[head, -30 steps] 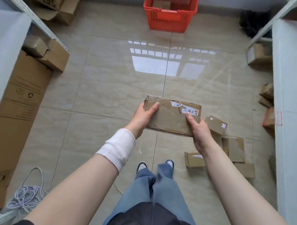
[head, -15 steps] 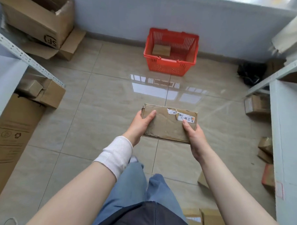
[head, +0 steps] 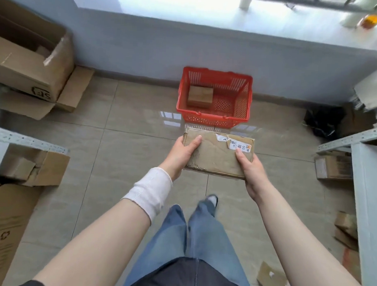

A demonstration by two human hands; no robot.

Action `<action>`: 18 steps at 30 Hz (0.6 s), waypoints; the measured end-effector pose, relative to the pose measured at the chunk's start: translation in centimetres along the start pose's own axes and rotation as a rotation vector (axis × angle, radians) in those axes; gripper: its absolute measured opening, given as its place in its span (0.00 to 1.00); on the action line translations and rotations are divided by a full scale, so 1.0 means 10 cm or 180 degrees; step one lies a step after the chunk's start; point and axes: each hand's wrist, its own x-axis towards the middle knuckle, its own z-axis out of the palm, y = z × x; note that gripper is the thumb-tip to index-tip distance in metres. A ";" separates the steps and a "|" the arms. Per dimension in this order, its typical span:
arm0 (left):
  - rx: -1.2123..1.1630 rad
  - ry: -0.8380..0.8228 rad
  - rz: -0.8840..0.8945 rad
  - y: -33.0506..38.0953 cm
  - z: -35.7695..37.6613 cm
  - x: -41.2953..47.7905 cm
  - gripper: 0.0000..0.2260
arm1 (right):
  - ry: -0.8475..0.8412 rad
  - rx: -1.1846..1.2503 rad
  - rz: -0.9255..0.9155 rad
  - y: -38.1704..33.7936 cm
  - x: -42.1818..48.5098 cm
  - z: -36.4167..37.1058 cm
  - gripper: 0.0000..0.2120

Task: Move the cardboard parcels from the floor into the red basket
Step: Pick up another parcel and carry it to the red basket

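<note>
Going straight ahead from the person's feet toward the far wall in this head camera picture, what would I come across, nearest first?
Foot → parcel held in left hand and right hand → red basket holding a small box → wall → window sill.

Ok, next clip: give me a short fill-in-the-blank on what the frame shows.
1. The flat parcel is held by ____ hands.
2. The red basket already holds ____ small parcel.
3. The white wrist wrap is on the ____ arm.
4. The basket stands on the floor against the ____.

Missing words: both; one; left; wall
</note>
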 end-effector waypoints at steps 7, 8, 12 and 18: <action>0.0040 -0.0030 0.0048 0.67 0.19 1.12 0.05 | -0.0120 -0.0043 0.0056 -0.68 1.18 0.14 0.18; -0.0001 -0.0041 0.0036 0.73 0.21 1.29 0.05 | -0.0141 -0.0067 0.0073 -0.77 1.35 0.16 0.19; -0.0015 0.0098 -0.0113 0.98 0.22 1.90 0.17 | -0.0187 -0.0154 0.0177 -1.09 1.98 0.28 0.20; 0.0035 0.0083 -0.0381 1.27 0.14 2.95 0.27 | -0.0141 -0.0335 0.0228 -1.47 2.92 0.57 0.17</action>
